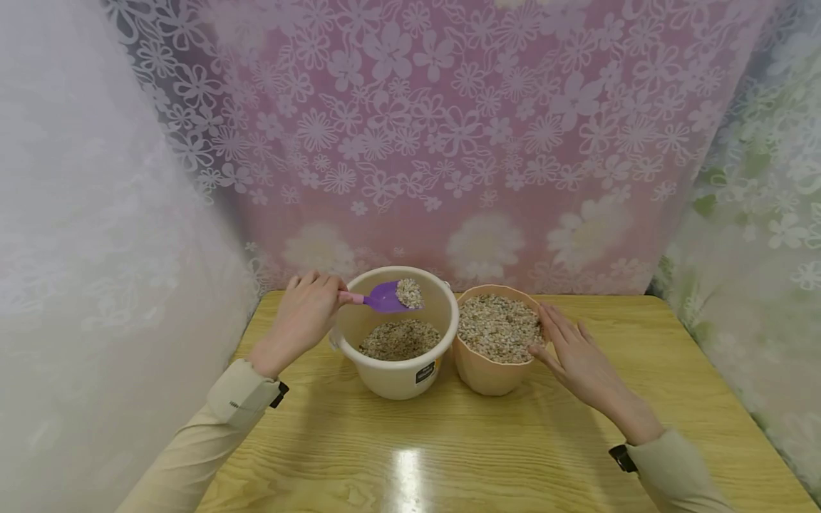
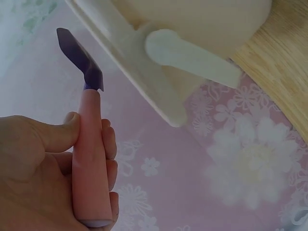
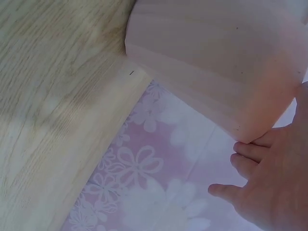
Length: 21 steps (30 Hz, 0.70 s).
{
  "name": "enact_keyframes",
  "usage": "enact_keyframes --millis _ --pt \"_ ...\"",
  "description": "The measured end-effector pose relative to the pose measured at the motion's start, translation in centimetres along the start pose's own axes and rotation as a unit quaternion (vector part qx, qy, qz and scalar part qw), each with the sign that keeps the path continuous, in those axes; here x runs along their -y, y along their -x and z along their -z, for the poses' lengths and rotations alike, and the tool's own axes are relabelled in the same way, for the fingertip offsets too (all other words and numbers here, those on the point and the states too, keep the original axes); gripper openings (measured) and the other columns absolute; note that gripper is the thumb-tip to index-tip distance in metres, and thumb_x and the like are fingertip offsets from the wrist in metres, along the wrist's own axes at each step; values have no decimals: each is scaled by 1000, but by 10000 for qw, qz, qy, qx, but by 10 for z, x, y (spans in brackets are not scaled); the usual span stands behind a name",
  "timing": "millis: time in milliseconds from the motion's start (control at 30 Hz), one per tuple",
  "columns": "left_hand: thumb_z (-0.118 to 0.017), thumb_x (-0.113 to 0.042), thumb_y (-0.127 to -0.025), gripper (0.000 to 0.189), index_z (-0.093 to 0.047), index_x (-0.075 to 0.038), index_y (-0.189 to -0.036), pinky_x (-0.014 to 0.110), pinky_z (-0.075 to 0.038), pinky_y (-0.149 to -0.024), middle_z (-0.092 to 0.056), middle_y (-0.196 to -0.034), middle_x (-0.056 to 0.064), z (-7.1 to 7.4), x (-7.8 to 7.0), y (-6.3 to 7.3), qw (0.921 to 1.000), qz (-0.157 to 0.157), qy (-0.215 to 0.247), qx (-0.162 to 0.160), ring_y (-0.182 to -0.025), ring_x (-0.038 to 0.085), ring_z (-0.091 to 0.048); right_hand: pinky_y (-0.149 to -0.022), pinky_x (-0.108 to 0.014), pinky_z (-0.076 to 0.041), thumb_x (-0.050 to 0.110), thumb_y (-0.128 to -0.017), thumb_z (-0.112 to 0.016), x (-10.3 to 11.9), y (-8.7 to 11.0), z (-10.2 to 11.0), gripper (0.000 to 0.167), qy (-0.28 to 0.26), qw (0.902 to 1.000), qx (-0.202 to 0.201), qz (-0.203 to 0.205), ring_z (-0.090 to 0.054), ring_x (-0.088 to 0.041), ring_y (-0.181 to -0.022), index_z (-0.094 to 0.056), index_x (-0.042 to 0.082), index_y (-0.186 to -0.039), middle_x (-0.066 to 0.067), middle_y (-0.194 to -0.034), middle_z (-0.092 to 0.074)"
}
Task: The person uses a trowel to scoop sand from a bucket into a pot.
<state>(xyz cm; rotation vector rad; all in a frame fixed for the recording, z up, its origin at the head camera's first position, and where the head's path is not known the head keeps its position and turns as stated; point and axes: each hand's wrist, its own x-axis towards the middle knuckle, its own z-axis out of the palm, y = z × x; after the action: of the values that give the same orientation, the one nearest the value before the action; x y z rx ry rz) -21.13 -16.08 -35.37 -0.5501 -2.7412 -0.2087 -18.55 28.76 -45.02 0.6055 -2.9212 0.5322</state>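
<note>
In the head view my left hand [image 1: 309, 313] grips the pink handle of a small toy shovel [image 1: 383, 298]. Its purple blade carries a heap of pale gravel [image 1: 409, 293] and is held over the mouth of a cream bucket [image 1: 395, 372]. More gravel [image 1: 400, 339] covers the bucket's bottom. The left wrist view shows thumb and fingers wrapped round the handle [image 2: 90, 159]. Beside the bucket stands a peach flowerpot [image 1: 489, 376], filled with gravel [image 1: 500, 328] nearly to its rim. My right hand [image 1: 584, 367] rests at the pot's right rim with fingers extended.
Both containers stand on a wood-grain table [image 1: 398, 442] near its back edge. Behind hangs a pink floral curtain [image 1: 436, 142], with pale hangings on both sides. The bucket's white handle [image 2: 192, 55] hangs at its side in the left wrist view.
</note>
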Motion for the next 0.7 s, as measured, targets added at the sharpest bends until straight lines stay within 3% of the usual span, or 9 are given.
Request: enact_keyframes --millis 267,500,600,700 --pt "-53 -31 -106 27 -68 -8 -106 41 -39 -85 -69 -98 6 9 -27 -24 9997 -176 -31 138 -92 27 -53 -118 -65 -12 40 -104 -55 -2 2 -3 82 57 9997 -203 144 -15 -41 -153 -10 5 -162 -21 -167 -14" --pt "-51 -33 -106 28 -66 -9 -105 45 -41 -95 -70 -104 7 5 -58 -48 9983 -549 -95 195 -106 29 -56 -118 -65 -12 42 -105 -53 -1 2 -3 82 -64 9999 -99 92 -12 -39 -154 -8 5 -162 -20 -168 -12" --pt "-53 -27 -106 23 -65 -7 -109 46 -41 -99 -70 -111 9 1 -71 -55 9968 -681 -228 339 -111 30 -56 -118 -65 -12 42 -105 -53 -2 2 -4 82 -62 9999 -107 77 -12 -40 -154 -8 5 -162 -20 -168 -12" --pt "-65 -16 -99 19 -65 -6 -115 45 -42 -101 -69 -117 9 -3 -82 -61 9939 -848 -468 521 -115 29 -55 -117 -65 -14 42 -105 -52 -3 3 -6 81 -60 9998 -169 96 -13 -40 -154 -8 5 -162 -20 -168 -13"
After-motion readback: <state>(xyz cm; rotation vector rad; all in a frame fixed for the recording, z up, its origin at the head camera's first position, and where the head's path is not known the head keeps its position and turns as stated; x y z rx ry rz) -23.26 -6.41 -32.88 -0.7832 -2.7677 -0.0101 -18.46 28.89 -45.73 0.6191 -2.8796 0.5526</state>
